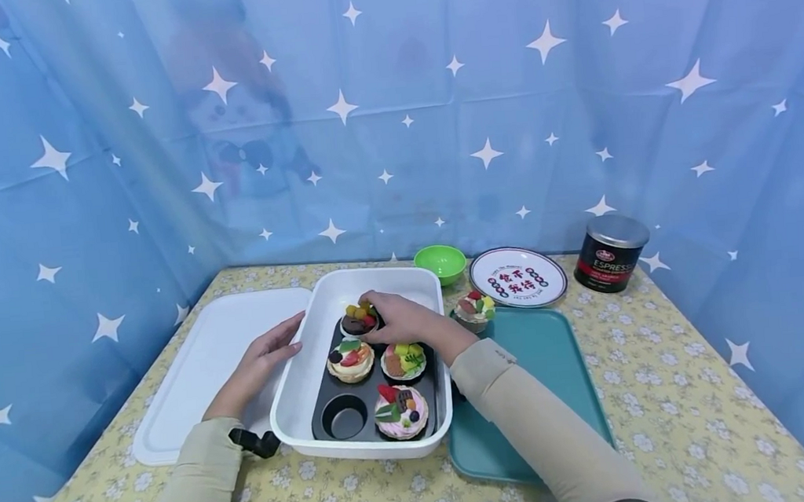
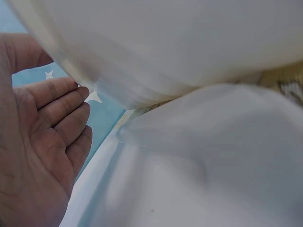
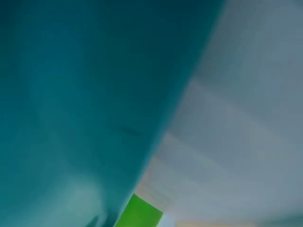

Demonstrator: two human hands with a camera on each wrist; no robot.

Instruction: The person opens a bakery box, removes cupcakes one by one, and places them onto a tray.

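Note:
A white rectangular tub (image 1: 291, 417) contains a dark muffin tin (image 1: 321, 391). My left hand (image 1: 272, 356) is at the tub's left rim. In the left wrist view its fingers (image 2: 64, 101) are straight, with their tips at the tub's outer wall. Inside the tub, at the tin's far left cup, my right hand (image 1: 396, 318) pinches a chocolate fruit tart (image 1: 359, 320). A cream tart (image 1: 350, 361), a green-topped tart (image 1: 403, 359) and a pink tart (image 1: 400, 413) sit in other cups. The near left cup (image 1: 345, 417) holds nothing. The right wrist view does not show the hand.
A white tray (image 1: 199, 369) lies at the left, a teal tray (image 1: 546, 373) at the right. Another fruit tart (image 1: 474, 312) stands by the teal tray's far edge. Behind are a green bowl (image 1: 441, 262), a printed plate (image 1: 517, 276) and an espresso tin (image 1: 610, 254).

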